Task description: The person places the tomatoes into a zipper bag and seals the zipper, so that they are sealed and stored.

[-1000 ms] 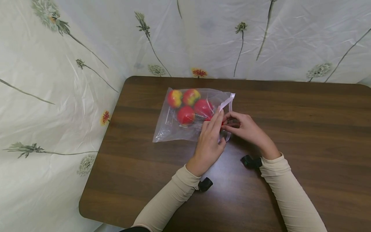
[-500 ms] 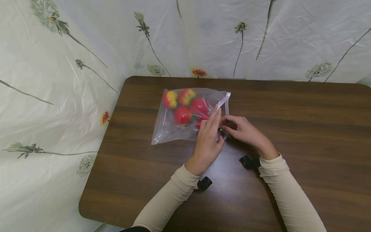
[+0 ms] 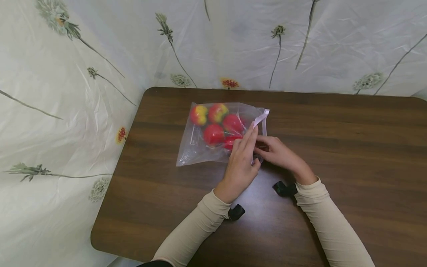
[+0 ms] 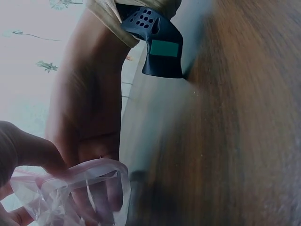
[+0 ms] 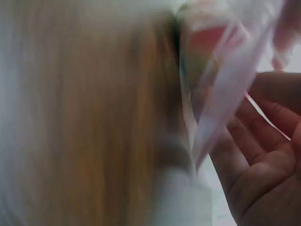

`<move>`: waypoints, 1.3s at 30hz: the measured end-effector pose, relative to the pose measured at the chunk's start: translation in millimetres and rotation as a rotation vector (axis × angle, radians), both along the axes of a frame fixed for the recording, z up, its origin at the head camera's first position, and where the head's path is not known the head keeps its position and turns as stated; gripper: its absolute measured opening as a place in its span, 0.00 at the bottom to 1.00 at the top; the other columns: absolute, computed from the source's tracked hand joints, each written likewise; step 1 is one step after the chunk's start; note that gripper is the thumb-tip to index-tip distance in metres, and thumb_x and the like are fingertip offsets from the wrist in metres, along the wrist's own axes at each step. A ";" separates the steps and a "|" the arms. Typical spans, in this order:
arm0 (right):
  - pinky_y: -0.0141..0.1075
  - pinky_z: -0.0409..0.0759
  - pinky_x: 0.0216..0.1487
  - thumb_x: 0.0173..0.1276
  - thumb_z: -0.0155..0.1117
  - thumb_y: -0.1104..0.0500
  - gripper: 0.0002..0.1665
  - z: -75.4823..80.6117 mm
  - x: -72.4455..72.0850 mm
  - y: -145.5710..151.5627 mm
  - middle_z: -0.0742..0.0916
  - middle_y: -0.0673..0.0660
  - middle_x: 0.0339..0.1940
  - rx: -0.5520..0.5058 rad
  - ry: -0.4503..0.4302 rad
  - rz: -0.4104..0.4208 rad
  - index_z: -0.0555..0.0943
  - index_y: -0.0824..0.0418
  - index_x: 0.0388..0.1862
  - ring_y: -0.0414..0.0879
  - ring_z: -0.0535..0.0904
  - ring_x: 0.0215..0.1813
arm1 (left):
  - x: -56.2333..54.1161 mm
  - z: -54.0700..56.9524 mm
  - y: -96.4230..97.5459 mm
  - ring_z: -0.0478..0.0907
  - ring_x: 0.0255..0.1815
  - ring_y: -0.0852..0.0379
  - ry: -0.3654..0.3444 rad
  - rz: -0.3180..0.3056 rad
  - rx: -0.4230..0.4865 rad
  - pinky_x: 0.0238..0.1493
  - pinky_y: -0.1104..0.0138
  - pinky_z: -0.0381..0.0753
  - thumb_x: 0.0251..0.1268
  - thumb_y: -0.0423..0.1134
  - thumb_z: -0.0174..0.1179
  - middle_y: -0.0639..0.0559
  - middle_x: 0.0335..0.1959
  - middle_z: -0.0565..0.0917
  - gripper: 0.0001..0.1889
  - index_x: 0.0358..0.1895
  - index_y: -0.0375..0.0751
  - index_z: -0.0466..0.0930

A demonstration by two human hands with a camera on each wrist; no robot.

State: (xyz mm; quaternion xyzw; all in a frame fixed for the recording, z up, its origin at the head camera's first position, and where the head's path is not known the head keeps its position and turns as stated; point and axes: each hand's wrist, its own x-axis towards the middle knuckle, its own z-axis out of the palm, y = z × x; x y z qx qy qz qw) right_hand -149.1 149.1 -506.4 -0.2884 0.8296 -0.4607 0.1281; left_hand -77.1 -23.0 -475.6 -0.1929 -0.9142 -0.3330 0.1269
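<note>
A clear plastic zip bag (image 3: 186, 155) lies on the brown table, with several red and red-yellow apples (image 3: 199, 115) inside. Its mouth, edged by a pale pink strip (image 3: 261, 118), faces right. My left hand (image 3: 238, 167) pinches the mouth's upper edge and keeps it raised; in the left wrist view the thumb (image 4: 40, 153) lies at that rim. The fingers of my right hand (image 3: 277, 152) reach into the opening, and in the left wrist view they show fairly straight through the film. A red fruit (image 3: 231, 142) lies just inside, partly covered by my left hand.
The brown wooden table (image 3: 350, 148) stretches to the right and front. Behind and to the left hangs a white plastic sheet (image 3: 233, 44) printed with flowers. Each wrist carries a small black camera (image 3: 236, 212).
The red fruit near the mouth has moved left, deeper into the bag. My right hand has followed, its fingers now further into the opening. My left hand has stayed at the rim.
</note>
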 end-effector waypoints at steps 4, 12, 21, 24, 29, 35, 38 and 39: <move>0.41 0.85 0.55 0.72 0.62 0.69 0.18 -0.9 2.3 -2.2 0.90 0.62 0.49 0.019 0.028 0.018 0.81 0.69 0.60 0.47 0.83 0.46 | 0.3 0.0 0.9 0.72 0.57 0.51 0.019 -0.010 -0.001 0.58 0.64 0.74 0.54 0.26 0.70 0.49 0.85 0.57 0.49 0.82 0.39 0.56; 0.32 0.77 0.41 0.72 0.58 0.71 0.15 -2.4 3.4 -2.2 0.86 0.57 0.36 0.021 0.014 0.034 0.81 0.69 0.56 0.40 0.76 0.35 | 1.2 -0.5 3.0 0.72 0.55 0.50 0.044 -0.016 0.011 0.57 0.64 0.73 0.52 0.24 0.70 0.48 0.84 0.59 0.50 0.81 0.38 0.57; 0.33 0.77 0.38 0.72 0.55 0.71 0.12 -2.7 5.1 -4.5 0.82 0.54 0.32 0.034 -0.089 0.071 0.80 0.70 0.52 0.40 0.76 0.33 | 3.1 0.9 4.2 0.72 0.57 0.50 0.025 -0.025 0.021 0.53 0.66 0.77 0.53 0.24 0.69 0.52 0.86 0.55 0.50 0.82 0.40 0.56; 0.33 0.77 0.40 0.73 0.55 0.70 0.13 -2.9 4.7 -5.6 0.83 0.55 0.33 0.037 -0.114 0.077 0.80 0.70 0.53 0.41 0.77 0.34 | 3.2 1.3 3.8 0.72 0.58 0.50 0.028 -0.028 0.021 0.54 0.65 0.76 0.53 0.24 0.69 0.52 0.86 0.55 0.51 0.82 0.40 0.55; 0.32 0.77 0.40 0.74 0.54 0.70 0.12 -3.2 3.7 -7.4 0.83 0.54 0.33 0.049 -0.122 0.086 0.80 0.70 0.52 0.41 0.76 0.34 | 3.2 1.8 2.0 0.72 0.58 0.50 0.029 -0.024 0.015 0.54 0.65 0.76 0.54 0.25 0.69 0.52 0.86 0.55 0.50 0.83 0.41 0.55; 0.36 0.81 0.46 0.74 0.58 0.68 0.18 -1.8 5.1 -5.2 0.87 0.59 0.39 0.064 -0.072 0.015 0.79 0.71 0.60 0.47 0.79 0.39 | 2.3 1.8 2.2 0.72 0.55 0.52 0.038 -0.014 0.002 0.56 0.65 0.75 0.60 0.31 0.67 0.51 0.85 0.56 0.46 0.82 0.40 0.56; 0.48 0.85 0.54 0.74 0.61 0.66 0.22 1.9 6.8 -2.0 0.89 0.66 0.50 0.066 -0.057 -0.047 0.78 0.71 0.65 0.55 0.85 0.48 | 1.7 1.2 2.3 0.72 0.53 0.52 0.052 -0.016 0.003 0.56 0.65 0.74 0.64 0.35 0.67 0.50 0.85 0.57 0.44 0.82 0.40 0.56; 0.52 0.84 0.57 0.74 0.61 0.66 0.24 3.7 7.7 -0.8 0.88 0.67 0.55 0.062 -0.053 -0.064 0.77 0.71 0.66 0.58 0.86 0.52 | 1.6 1.0 2.3 0.73 0.54 0.53 0.055 -0.019 0.002 0.57 0.65 0.74 0.65 0.37 0.67 0.50 0.85 0.56 0.44 0.82 0.41 0.56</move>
